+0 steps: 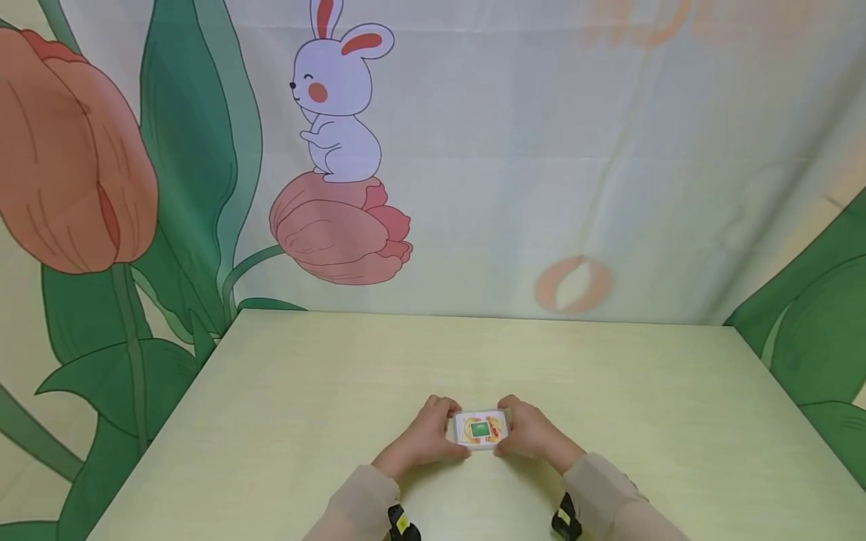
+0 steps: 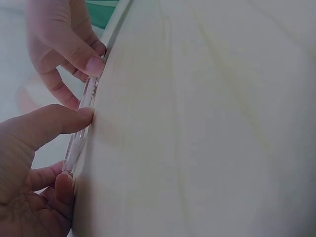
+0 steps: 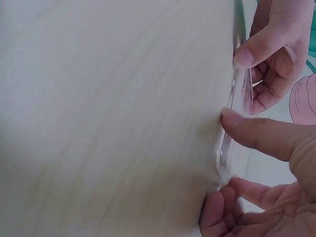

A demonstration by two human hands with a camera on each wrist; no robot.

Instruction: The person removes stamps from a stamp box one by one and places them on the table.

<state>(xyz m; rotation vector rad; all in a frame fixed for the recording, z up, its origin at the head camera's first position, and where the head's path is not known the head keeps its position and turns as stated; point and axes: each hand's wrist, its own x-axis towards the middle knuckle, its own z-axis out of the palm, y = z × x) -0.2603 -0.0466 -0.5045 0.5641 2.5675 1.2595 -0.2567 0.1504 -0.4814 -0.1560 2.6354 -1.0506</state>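
A small flat clear plastic case [image 1: 481,430] with a white top, printed in orange with a green square at its middle, lies low over the table between the two hands. My left hand [image 1: 428,433] holds its left end, thumb on the near edge and fingers round the far corner. At the right end, my right hand [image 1: 533,432] grips it the same way. In the left wrist view the case [image 2: 79,140] shows edge-on, its transparent side close to the tabletop. The right wrist view also shows the thin clear rim of the case [image 3: 226,148] between both thumbs.
The pale wood-grain table [image 1: 325,376] spreads out on all sides of the hands. A white curtain [image 1: 487,150] printed with a rabbit and tulips hangs behind its far edge. Dark straps with yellow patches [image 1: 404,524] sit at both wrists, by the beige sleeves.
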